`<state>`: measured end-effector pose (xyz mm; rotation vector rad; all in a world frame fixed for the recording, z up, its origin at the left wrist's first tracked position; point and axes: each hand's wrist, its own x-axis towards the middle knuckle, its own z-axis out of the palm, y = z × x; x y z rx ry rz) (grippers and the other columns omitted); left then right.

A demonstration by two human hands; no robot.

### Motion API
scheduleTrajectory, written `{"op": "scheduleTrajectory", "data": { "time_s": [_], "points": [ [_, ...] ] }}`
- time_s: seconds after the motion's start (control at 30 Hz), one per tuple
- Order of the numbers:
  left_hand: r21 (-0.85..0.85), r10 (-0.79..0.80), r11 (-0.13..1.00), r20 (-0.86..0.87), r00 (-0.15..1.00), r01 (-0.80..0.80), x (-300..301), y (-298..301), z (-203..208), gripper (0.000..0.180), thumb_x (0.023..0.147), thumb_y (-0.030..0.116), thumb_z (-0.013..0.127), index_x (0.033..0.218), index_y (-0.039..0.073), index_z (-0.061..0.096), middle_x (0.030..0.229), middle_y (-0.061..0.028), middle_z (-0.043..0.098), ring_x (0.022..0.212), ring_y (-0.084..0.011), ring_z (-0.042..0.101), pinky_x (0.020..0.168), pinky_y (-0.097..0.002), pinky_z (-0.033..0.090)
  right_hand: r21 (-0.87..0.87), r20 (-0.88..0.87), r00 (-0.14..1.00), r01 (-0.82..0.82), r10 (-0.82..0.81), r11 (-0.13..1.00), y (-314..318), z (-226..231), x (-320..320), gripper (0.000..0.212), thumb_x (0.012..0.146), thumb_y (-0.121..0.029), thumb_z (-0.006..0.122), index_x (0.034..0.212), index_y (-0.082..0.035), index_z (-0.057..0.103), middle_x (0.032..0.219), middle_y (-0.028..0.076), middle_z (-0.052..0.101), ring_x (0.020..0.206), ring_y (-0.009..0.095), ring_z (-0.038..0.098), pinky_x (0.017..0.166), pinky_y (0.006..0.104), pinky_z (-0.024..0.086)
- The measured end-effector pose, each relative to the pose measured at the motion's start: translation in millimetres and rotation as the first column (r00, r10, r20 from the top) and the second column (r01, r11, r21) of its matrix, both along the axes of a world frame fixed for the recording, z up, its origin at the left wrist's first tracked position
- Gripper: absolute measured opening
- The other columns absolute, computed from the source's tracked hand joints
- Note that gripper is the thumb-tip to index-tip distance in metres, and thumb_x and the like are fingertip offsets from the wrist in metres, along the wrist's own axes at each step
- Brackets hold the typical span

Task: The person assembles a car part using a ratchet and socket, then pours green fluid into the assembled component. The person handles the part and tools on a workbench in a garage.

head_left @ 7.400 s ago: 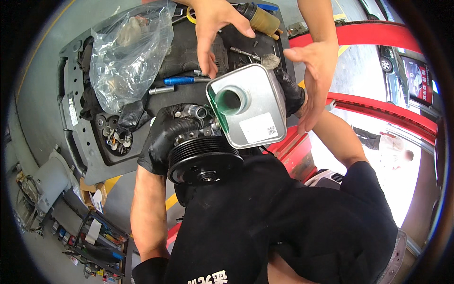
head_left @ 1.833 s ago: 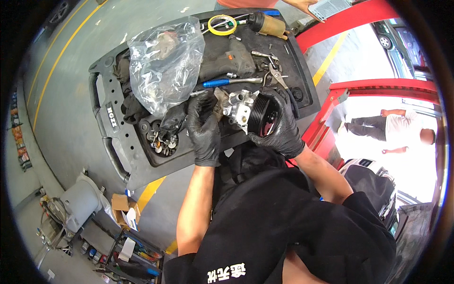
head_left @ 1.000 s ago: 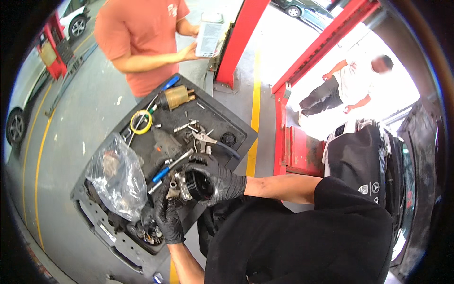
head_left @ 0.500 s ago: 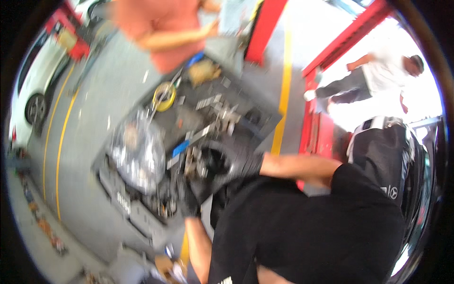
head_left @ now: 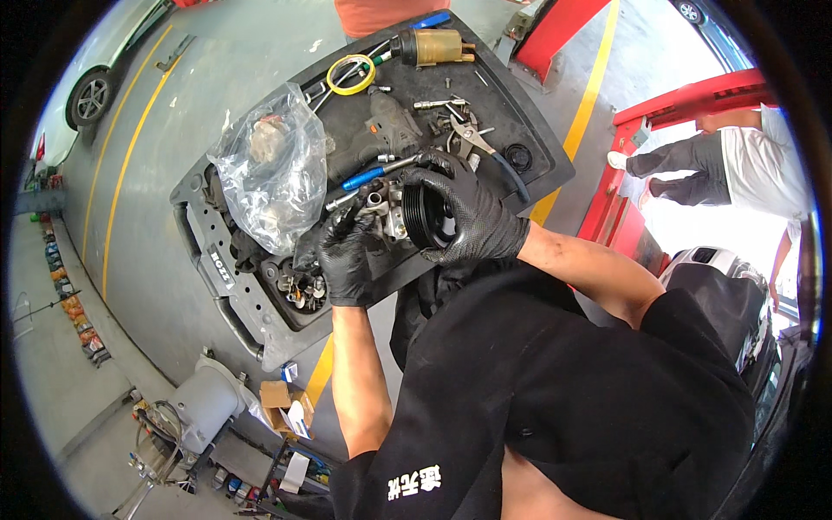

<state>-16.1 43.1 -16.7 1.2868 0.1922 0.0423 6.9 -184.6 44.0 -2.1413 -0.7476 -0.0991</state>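
Note:
My right hand [head_left: 468,212], in a black glove, is wrapped round a black ribbed pulley [head_left: 422,218], its grooves facing left. Just left of the pulley is a silvery metal housing [head_left: 392,217]; whether the two are joined I cannot tell. My left hand [head_left: 348,260], also gloved, is beside that housing with bent, closed fingers. What they hold, if anything, is hidden. Beyond the hands lies a ratchet with a blue handle [head_left: 364,178]. Pliers [head_left: 472,139] rest past my right hand, near loose bolts and a socket extension [head_left: 438,104].
A black cart top [head_left: 537,130] carries a clear plastic bag [head_left: 277,178] with parts, a yellow tape roll [head_left: 351,74], an amber canister [head_left: 433,48] and small hardware [head_left: 303,290]. One person [head_left: 368,13] stands at the far edge, another [head_left: 754,165] at right by red lift posts [head_left: 624,191].
The view has shifted and sharpened, bringing the cart higher in the picture. The pulley in my right hand now shows plainly. The person at the far edge shows less.

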Motion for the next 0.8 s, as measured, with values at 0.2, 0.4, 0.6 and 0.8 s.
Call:
{"op": "scheduleTrajectory", "data": {
  "time_s": [0.2, 0.4, 0.6, 0.8],
  "points": [
    [-0.022, 0.037, 0.999, -0.019, 0.999, -0.037, 3, 11, -4, 0.024, 0.094, 0.001, 0.067, 0.117, -0.002, 0.071, 0.110, -0.0068, 0.073, 0.094, -0.0135, 0.066, 0.085, -0.0275, 0.052, -0.073, -0.016, 1.000, -0.024, 0.023, 0.997, 0, 2, 1, 0.093, 0.059, -0.034, 0.088, 0.142, -0.016, 0.051, 0.140, 0.021, 0.048, 0.127, 0.044, 0.048, 0.105, 0.0518, 0.045],
    [0.096, -0.083, 0.991, -0.070, 0.994, 0.090, -2, 14, 5, 0.028, 0.095, 0.002, 0.066, 0.122, -0.001, 0.069, 0.116, -0.0072, 0.072, 0.102, -0.0150, 0.065, 0.092, -0.0291, 0.050, -0.140, 0.050, 0.999, 0.011, -0.004, 0.990, -4, -4, 1, 0.090, 0.061, -0.036, 0.087, 0.142, -0.015, 0.052, 0.137, 0.021, 0.050, 0.121, 0.043, 0.053, 0.101, 0.0504, 0.049],
    [0.026, -0.048, 0.998, -0.086, 0.995, 0.051, -7, 11, 1, 0.028, 0.092, 0.000, 0.067, 0.120, 0.000, 0.071, 0.117, -0.0084, 0.072, 0.102, -0.0159, 0.066, 0.092, -0.0313, 0.052, -0.091, -0.037, 0.999, 0.008, -0.012, 0.996, -4, -4, 2, 0.087, 0.063, -0.036, 0.087, 0.140, -0.015, 0.054, 0.138, 0.021, 0.049, 0.125, 0.043, 0.051, 0.102, 0.0503, 0.048],
    [0.186, 0.006, 0.983, -0.082, 0.997, 0.010, -18, 3, 11, 0.038, 0.090, -0.005, 0.058, 0.125, 0.000, 0.070, 0.111, -0.0042, 0.072, 0.096, -0.0128, 0.064, 0.086, -0.0271, 0.051, -0.100, 0.009, 1.000, 0.008, -0.007, 0.995, 1, -5, -5, 0.089, 0.063, -0.035, 0.087, 0.141, -0.012, 0.053, 0.136, 0.023, 0.049, 0.125, 0.043, 0.049, 0.104, 0.0529, 0.045]
  ]
}}
